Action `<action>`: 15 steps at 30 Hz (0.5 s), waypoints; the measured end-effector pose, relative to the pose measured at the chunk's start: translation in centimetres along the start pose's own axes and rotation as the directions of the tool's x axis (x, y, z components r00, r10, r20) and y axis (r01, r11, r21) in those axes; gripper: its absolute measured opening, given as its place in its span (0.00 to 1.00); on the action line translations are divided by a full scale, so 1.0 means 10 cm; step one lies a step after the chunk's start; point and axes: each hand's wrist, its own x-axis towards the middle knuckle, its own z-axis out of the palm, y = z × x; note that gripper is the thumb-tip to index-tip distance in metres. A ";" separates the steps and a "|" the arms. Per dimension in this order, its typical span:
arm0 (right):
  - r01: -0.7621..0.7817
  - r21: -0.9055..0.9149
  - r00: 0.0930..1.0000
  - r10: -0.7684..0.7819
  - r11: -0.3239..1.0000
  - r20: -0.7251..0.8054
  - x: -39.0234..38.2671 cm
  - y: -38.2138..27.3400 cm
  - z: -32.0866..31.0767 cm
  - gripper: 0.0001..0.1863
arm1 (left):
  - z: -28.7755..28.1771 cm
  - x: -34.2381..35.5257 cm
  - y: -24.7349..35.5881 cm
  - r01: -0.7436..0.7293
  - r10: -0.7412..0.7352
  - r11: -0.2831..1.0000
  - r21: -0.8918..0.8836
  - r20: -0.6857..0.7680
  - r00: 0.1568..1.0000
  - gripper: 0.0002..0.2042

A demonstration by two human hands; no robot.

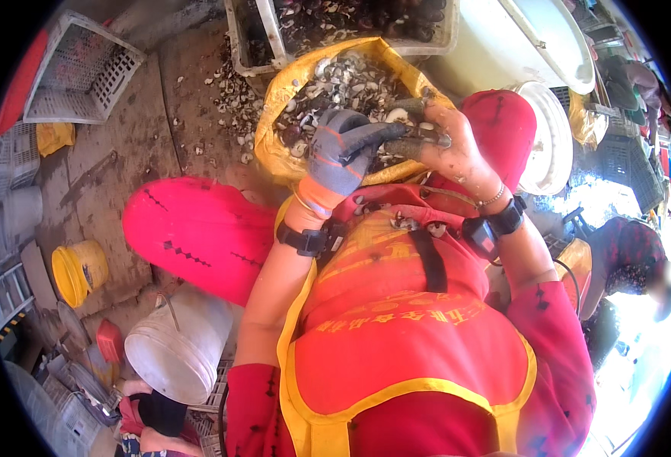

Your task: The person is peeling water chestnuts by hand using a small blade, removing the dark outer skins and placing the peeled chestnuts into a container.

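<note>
My left hand (338, 156) wears a grey glove with an orange cuff, its fingers closed. A dark, narrow shape runs from it towards the right hand; I cannot tell whether it is a tool or dirty glove fingers. My right hand (455, 146) is bare at the palm, with grey-covered fingers bent in against the left. Whatever they pinch is too small and hidden to name. Both hands meet above a yellow bag (274, 107) with its mouth spread wide between my knees. Broken shells and dark shellfish (350, 82) fill it. A pale round shell piece (398, 116) shows beside the right fingers.
Beyond the bag stands a crate (236, 38) of dark shellfish, shell bits scattered beside it. A large pale tub (495, 46) and a white bucket (552, 141) are at the right. On the left are a grey crate (84, 72), a yellow bucket (76, 270) and a white bucket (175, 346). People sit nearby.
</note>
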 end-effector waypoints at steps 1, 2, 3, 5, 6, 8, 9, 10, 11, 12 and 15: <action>0.018 0.117 1.000 -0.017 0.993 -0.014 -0.03 0.00 0.07 0.16 | 0.00 -0.04 -0.02 0.094 -0.094 0.995 0.021 -0.006 0.996 0.19; -0.076 0.104 0.997 0.074 0.992 0.025 -0.01 -0.06 0.06 0.16 | 0.00 -0.04 -0.04 0.106 -0.104 0.994 0.034 -0.050 0.993 0.19; -0.171 0.085 0.984 0.166 0.982 0.063 0.01 -0.12 0.06 0.17 | -0.01 -0.03 -0.08 0.118 -0.114 0.992 0.046 -0.093 0.989 0.19; -0.159 0.158 0.979 0.136 0.975 0.151 -0.09 -0.29 0.02 0.17 | -0.02 -0.08 -0.33 0.273 -0.259 0.946 0.173 -0.100 0.961 0.16; -0.159 0.188 0.971 0.119 0.969 0.207 -0.16 -0.38 0.02 0.17 | 0.06 -0.29 -0.78 0.518 -0.518 0.855 0.009 -0.044 0.854 0.12; -0.153 0.336 0.983 0.111 0.929 0.143 -0.19 -0.41 0.02 0.19 | 0.12 -0.20 -0.68 0.533 -0.615 0.715 -0.452 -0.044 0.788 0.14; -0.126 0.422 0.991 0.093 0.898 0.098 -0.15 -0.34 0.02 0.20 | 0.11 -0.16 -0.61 0.505 -0.593 0.739 -0.445 -0.073 0.802 0.14; -0.092 0.503 0.996 0.077 0.859 0.051 -0.11 -0.27 0.02 0.21 | 0.10 -0.13 -0.52 0.477 -0.569 0.762 -0.438 -0.103 0.816 0.14; -0.052 0.401 0.998 0.059 0.915 -0.006 -0.05 -0.18 0.02 0.22 | 0.08 -0.09 -0.45 0.444 -0.545 0.785 -0.431 -0.142 0.826 0.13; -0.055 0.305 0.995 0.076 0.951 -0.058 0.00 -0.11 0.03 0.22 | 0.07 -0.10 -0.39 0.441 -0.521 0.816 -0.374 -0.142 0.842 0.13; 0.022 0.001 0.970 -0.021 1.000 -0.244 0.15 0.23 0.05 0.21 | 0.03 -0.09 -0.25 0.339 -0.392 0.899 -0.277 -0.166 0.905 0.14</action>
